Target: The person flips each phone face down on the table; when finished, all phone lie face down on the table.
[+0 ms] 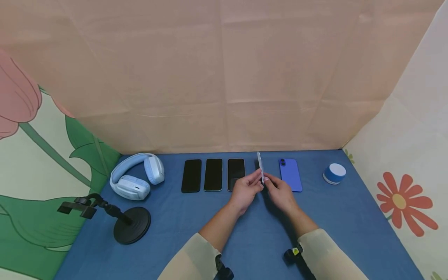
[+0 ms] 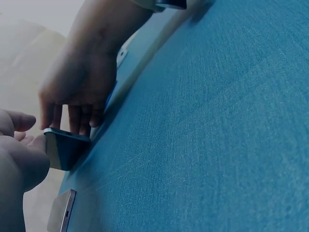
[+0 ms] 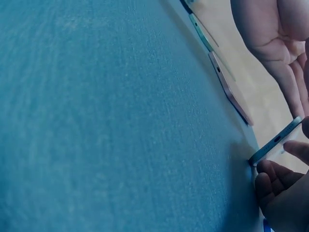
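Right of frame centre, your right hand (image 1: 282, 196) grips and left hand (image 1: 244, 192) touches the phone (image 1: 259, 160), likely stiff, slick, breakable: hold its edges.

The left hand (image 2: 21, 159) touches a tilted, dark rectangular phone (image 2: 71, 149) that the right hand (image 2: 84, 79) holds; at left, a flat, pale-edged rectangular phone (image 2: 61, 211) lies on blue cloth (image 2: 193, 125).

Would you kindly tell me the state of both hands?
Left hand: touching the tilted phone; whether it grips cannot be told.
Right hand: holding that phone.
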Action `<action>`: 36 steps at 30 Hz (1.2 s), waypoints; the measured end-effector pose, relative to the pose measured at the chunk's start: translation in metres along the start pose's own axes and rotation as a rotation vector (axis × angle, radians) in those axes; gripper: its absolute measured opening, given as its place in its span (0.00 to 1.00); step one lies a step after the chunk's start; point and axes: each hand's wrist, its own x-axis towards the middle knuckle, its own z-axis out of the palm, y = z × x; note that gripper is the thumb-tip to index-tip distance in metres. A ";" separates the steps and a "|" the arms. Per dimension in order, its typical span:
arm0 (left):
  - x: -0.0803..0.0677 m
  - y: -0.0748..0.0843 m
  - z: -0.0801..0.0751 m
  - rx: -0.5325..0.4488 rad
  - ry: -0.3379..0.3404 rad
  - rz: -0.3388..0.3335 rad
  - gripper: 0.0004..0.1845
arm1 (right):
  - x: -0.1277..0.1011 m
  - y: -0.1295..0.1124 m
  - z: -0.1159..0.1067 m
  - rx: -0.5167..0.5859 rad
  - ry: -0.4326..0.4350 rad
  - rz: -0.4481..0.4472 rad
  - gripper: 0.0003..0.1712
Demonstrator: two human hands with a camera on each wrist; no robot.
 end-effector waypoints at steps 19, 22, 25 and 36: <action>0.000 0.001 -0.001 -0.060 -0.009 -0.016 0.30 | 0.004 -0.003 0.000 0.094 -0.005 -0.007 0.26; 0.000 0.001 -0.001 -0.064 -0.015 -0.025 0.30 | 0.004 -0.004 -0.002 0.112 0.000 -0.038 0.26; 0.000 0.001 -0.002 -0.071 -0.020 -0.026 0.30 | 0.004 -0.005 -0.004 0.118 0.008 -0.048 0.26; 0.000 0.000 -0.001 -0.099 -0.053 -0.044 0.29 | 0.003 -0.007 -0.008 0.122 0.033 -0.056 0.24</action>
